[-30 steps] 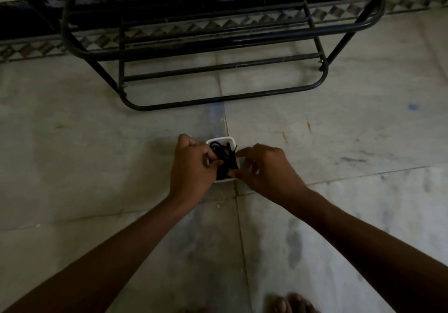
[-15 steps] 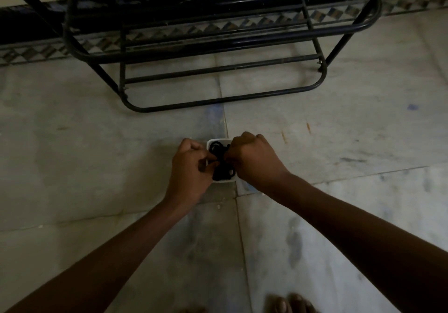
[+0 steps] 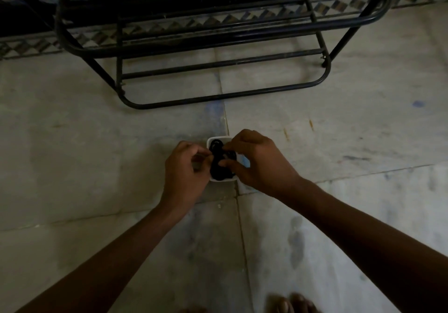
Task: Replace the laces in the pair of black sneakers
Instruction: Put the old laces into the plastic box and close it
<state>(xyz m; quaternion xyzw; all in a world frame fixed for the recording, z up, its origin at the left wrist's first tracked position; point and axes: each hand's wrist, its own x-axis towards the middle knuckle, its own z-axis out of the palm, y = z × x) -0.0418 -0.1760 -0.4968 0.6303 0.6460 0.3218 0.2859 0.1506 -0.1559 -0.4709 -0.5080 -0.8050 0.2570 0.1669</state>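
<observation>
A small white container sits on the floor in the middle of the head view, filled with a tangle of black laces. My left hand is curled against the container's left side, fingertips pinching at the laces. My right hand reaches over the right side, thumb and fingers pinching the black laces. No sneakers are in view.
A black metal shoe rack stands on the marble floor just beyond the container, against a wall with a patterned tile border. My bare toes show at the bottom edge.
My right hand has slid back to the right off the container's top, uncovering more of the laces. The left hand has stayed in place.
</observation>
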